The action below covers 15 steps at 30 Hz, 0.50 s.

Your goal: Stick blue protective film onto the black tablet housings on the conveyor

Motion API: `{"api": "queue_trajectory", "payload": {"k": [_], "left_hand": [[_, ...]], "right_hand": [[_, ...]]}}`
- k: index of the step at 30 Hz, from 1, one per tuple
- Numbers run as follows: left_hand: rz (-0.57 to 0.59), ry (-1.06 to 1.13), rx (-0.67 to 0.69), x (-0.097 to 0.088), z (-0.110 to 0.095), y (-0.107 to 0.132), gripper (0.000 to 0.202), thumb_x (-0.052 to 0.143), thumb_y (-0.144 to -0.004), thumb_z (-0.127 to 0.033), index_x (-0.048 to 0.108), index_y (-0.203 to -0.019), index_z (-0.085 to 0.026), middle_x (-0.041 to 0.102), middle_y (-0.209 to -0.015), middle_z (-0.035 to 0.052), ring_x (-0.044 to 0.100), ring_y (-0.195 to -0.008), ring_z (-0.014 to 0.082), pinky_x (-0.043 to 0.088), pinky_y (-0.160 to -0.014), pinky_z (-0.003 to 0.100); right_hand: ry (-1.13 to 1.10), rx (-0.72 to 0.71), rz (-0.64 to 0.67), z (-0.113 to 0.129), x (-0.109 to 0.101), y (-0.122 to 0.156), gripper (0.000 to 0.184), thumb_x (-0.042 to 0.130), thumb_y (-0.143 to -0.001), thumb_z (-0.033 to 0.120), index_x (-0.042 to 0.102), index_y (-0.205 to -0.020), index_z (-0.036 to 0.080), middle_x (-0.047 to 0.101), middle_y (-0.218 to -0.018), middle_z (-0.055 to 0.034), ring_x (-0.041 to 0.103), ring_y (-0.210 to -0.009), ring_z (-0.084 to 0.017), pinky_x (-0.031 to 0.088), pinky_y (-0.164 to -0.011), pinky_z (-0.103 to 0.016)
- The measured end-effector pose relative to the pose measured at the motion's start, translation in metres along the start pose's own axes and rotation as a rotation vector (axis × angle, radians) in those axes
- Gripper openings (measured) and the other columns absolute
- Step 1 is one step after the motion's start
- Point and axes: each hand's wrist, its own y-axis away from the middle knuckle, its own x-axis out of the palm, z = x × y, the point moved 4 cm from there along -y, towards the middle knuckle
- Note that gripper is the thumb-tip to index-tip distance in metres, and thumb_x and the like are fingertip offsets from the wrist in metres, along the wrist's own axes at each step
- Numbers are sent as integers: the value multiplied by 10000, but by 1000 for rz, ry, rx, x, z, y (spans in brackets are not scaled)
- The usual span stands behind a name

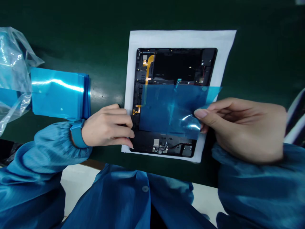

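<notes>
An opened tablet [171, 66] lies on a white sheet [182, 38], its inner parts facing up. Orange flex cables run along its left side, and a small circuit board shows near the lower edge. My right hand [243, 127] pinches the right edge of a translucent blue film sheet [166, 108] between thumb and fingers. The film spreads over the middle of the tablet; whether it touches the parts beneath, I cannot tell. At the tablet's lower left edge, my left hand [108, 127] is closed, its curled fingers and thumb gripping the rim.
A stack of blue film sheets [58, 95] lies on the dark green table [105, 41] to the left. Beside it, a clear plastic bag [14, 63] holds more blue sheets. At the far right, part of a dark object with a white edge [295, 127] shows.
</notes>
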Motion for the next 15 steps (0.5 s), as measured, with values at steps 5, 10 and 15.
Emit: {"api": "queue_trajectory", "payload": {"k": [5,10,15], "left_hand": [[28,4,-34,1,1,0,234,667,-948,-455,740,-888,-242,713,-835,-4,625,-735,130,348,-663,321],[31,-14,-23,1,0,0,254,640,-963,-458,739,-888,-237,716,-830,-2,621,-723,132,351,-662,317],[-6,-31,14,0,-1,0,248,659,-949,-445,731,-885,-217,710,-831,4,622,-731,132,355,-658,310]], "right_hand": [[4,-4,3,0,0,0,254,869,-747,390,733,-758,176,645,-567,-7,588,-428,-114,522,-396,-213],[16,-4,8,0,0,-1,277,865,-747,422,735,-757,178,639,-565,-8,578,-427,-114,528,-400,-222],[11,6,13,1,1,0,272,869,-746,405,730,-753,171,637,-559,-6,583,-431,-108,522,-405,-207]]}}
